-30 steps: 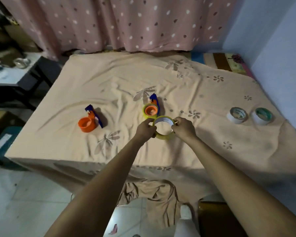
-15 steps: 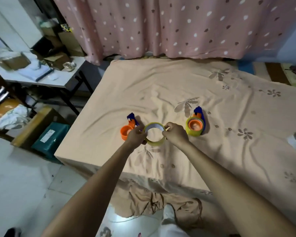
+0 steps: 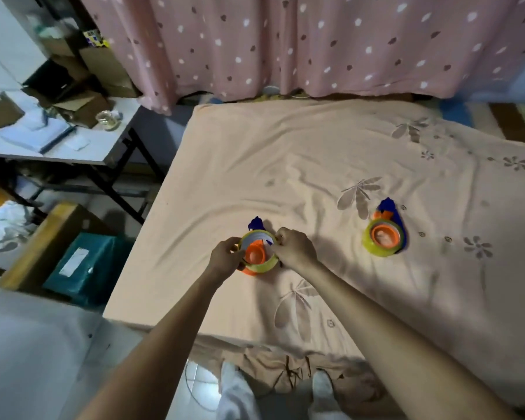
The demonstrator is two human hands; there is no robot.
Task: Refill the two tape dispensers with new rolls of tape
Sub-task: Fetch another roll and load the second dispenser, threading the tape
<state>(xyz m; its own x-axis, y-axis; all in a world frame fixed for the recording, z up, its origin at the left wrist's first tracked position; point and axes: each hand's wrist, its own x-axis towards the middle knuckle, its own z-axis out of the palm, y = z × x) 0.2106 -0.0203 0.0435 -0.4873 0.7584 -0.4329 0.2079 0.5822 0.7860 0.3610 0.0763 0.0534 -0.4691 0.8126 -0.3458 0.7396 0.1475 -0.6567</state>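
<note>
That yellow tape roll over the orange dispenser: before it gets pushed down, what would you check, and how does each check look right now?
1. Both hands hold the roll: ok. Left hand and right hand pinch opposite sides of the yellow tape roll.
2. Roll lined up with the hub: ok. The orange dispenser hub shows through the roll's hole.
3. Roll fully seated: not ok. It looks tilted, with orange showing below its near edge.
4. Loose tape end toward the blue cutter: cannot tell, too small to see.
5. Other dispenser already loaded: ok, it carries a yellow roll.
6. Dispenser steady on the bedsheet: cannot tell; the cloth is wrinkled.
</note>
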